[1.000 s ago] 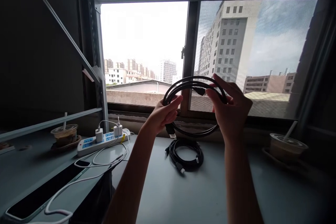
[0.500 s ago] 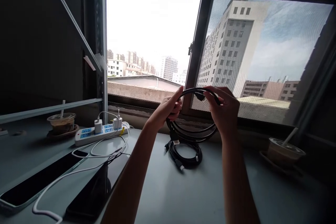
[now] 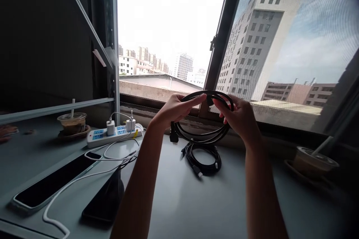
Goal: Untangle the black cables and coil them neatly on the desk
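Observation:
Between my two hands a coiled black cable (image 3: 206,140) is held up above the table. My left hand (image 3: 179,109) grips the coil's left side, its thumb stretched along the top toward the right. A dark plug (image 3: 174,134) hangs from the coil below that hand. On the right side, the fingers of my right hand (image 3: 237,114) are closed round the loops, and another dark connector (image 3: 209,101) shows near its thumb. A second coiled black cable (image 3: 203,161) with a metal-tipped plug lies on the table just beneath.
Left on the table (image 3: 193,209) are a white power strip (image 3: 114,134) with chargers, a white cable (image 3: 56,198) and two phones, one pale-edged (image 3: 56,183), one black (image 3: 103,201). Lidded cups stand at the left (image 3: 72,123) and right (image 3: 314,160). A window frame (image 3: 221,37) rises behind.
The view has shifted, and the scene sits slightly farther right. My left thumb has come down flat along the coil's top, and the hanging plug has swung left of the lower coil.

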A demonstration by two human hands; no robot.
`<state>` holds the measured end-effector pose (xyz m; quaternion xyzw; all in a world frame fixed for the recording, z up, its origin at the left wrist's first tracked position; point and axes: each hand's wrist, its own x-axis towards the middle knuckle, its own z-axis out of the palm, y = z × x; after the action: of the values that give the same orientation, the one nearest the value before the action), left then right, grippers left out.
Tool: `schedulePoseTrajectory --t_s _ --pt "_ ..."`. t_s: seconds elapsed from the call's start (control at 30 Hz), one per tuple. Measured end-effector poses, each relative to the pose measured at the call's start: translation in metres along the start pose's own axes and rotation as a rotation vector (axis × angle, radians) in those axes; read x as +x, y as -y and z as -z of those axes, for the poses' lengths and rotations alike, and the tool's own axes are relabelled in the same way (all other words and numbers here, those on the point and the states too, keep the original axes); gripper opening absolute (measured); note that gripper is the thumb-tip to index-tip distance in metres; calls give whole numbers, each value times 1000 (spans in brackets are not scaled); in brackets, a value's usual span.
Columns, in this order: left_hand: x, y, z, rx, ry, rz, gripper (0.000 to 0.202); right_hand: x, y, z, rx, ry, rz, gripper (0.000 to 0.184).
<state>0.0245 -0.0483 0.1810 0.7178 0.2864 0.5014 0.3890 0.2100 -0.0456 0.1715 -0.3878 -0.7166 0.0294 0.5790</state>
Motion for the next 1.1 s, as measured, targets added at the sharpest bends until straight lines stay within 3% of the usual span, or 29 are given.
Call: schedulePoseTrajectory --t_s 0.13,0.27,0.33,0.53,0.73,0.8,0.9,1.0,1.1 --pt "-2 -2 3 26 -36 -43 53 -2 4 -1 87 -5 -11 34" --pt "3 0 1 87 -283 -100 45 -2 5 3 -31 14 6 44" --pt "4 0 -2 69 -330 -124 43 -3 7 6 -30 54 -9 50" --pt "0 -8 -9 -21 -200 -170 54 -10 25 9 450 273 -124 50" --pt "-6 -12 -3 85 -47 -189 53 -12 26 15 495 437 -55 47" --pt "-8 -13 1 91 -43 -172 53 -12 25 17 479 465 -51 46" --pt "-8 -14 4 82 -178 -130 52 -11 26 18 501 416 -29 44" --pt "-5 -13 2 40 -341 -77 49 -12 29 15 478 229 50 49" --pt "-1 -13 -5 -25 -412 -52 48 -12 33 7 172 37 173 51"
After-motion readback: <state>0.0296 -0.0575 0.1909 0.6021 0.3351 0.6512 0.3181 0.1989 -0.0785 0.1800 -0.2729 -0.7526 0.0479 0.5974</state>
